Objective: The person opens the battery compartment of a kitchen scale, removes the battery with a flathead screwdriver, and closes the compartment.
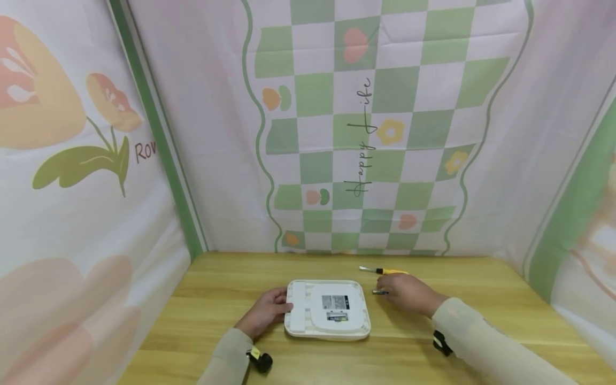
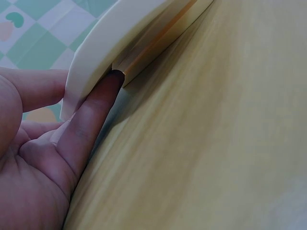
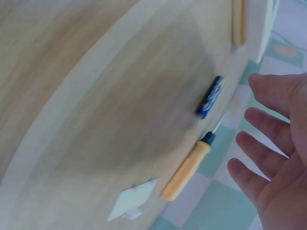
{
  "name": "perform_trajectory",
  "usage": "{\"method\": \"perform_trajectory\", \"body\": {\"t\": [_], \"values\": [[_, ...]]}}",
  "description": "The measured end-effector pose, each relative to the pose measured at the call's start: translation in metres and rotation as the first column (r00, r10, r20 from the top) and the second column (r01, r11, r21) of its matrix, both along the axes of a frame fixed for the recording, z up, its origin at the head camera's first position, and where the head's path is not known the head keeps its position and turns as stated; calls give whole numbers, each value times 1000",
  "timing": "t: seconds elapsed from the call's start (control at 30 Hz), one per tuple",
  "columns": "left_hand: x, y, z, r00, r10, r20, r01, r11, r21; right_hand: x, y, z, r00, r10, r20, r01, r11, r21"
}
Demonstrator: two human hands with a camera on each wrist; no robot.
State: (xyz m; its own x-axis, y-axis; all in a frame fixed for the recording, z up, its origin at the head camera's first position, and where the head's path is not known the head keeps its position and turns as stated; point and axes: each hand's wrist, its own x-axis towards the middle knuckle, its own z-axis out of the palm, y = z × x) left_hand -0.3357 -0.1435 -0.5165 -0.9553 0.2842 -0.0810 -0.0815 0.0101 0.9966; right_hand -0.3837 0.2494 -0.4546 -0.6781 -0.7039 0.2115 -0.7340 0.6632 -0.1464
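A white square device [image 1: 300,315] with rounded corners lies on the table, its label facing up and a small battery slot [image 1: 337,317] uncovered, with a battery in it. My left hand [image 1: 264,312] grips its left edge; in the left wrist view one finger reaches under the white rim [image 2: 103,52]. Over the table to the device's right, my right hand [image 1: 406,291] holds nothing, its fingers [image 3: 261,139] loosely bent and spread. Close to those fingertips lies a blue battery [image 3: 210,97]. Just beyond is a screwdriver [image 3: 187,170] with a yellow-orange handle.
A small white flat piece [image 3: 132,199] lies near the screwdriver handle, seen in the right wrist view. The wooden table [image 1: 216,289] meets printed cloth [image 1: 308,133] at the back and sides. Black wrist cameras sit on both sleeves.
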Motion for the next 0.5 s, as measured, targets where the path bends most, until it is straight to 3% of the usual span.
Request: {"method": "perform_trajectory", "body": {"t": [0.27, 0.5], "values": [[0, 1, 1, 1000, 12, 7, -12, 1000, -11, 11, -15, 11, 999, 46, 9, -45, 999, -25], [1, 1, 3, 1000, 12, 15, -12, 1000, -4, 14, -22, 5, 998, 63, -18, -64, 996, -64]]}}
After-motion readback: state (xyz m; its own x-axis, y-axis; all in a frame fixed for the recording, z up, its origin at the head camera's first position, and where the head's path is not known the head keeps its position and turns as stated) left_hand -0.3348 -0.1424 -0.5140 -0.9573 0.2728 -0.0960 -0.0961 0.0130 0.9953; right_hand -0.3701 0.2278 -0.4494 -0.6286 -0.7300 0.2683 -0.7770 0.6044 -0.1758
